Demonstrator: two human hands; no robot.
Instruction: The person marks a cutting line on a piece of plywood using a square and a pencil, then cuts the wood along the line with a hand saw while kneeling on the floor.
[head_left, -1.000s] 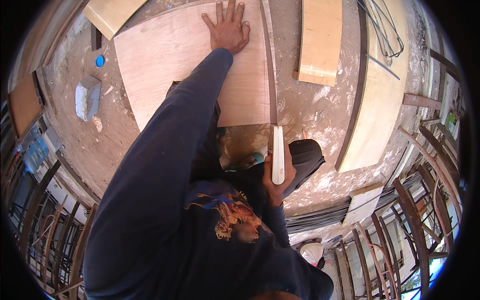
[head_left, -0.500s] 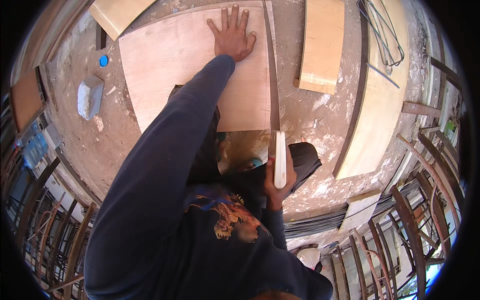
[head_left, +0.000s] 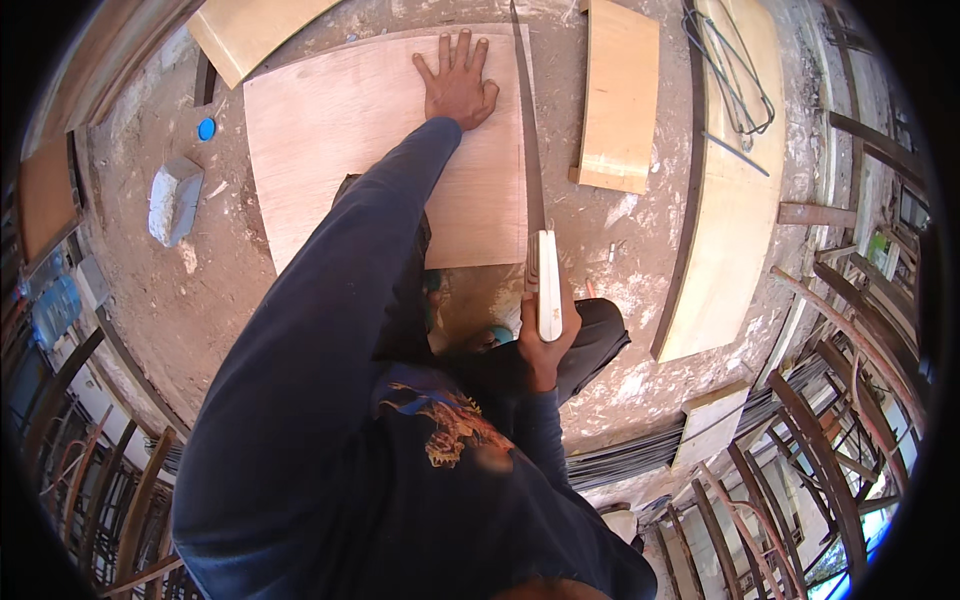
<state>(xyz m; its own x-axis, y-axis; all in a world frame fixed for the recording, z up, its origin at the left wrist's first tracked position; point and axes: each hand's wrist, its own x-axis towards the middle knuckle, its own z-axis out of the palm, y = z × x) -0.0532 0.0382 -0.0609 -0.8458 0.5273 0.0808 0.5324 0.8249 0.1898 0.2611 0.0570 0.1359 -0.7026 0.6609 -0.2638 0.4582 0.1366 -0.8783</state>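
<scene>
A pinkish plywood sheet (head_left: 345, 130) lies in front of me. My left hand (head_left: 460, 90) presses flat on it near its far edge, fingers spread. Closed round the white handle of a handsaw (head_left: 548, 290), my right hand (head_left: 550, 345) is just off the sheet's near right corner. The saw's long dark blade points away from me along the sheet's right edge, beside a faint line on the wood. Whether its teeth touch the wood I cannot tell. My bent knee in dark trousers is next to the right hand.
Right of the sheet lie a shorter plywood strip (head_left: 618, 100) and a long board (head_left: 735, 200) with bent metal rods (head_left: 735, 85) on it. A grey-white block (head_left: 175, 200) and a blue lid (head_left: 206, 129) sit on the dirt floor at left. Long rods (head_left: 630, 462) run behind me at right.
My right hand has pushed the saw forward, away from me, along the sheet's right edge. The left hand stays flat on the plywood. The whole view has shifted slightly.
</scene>
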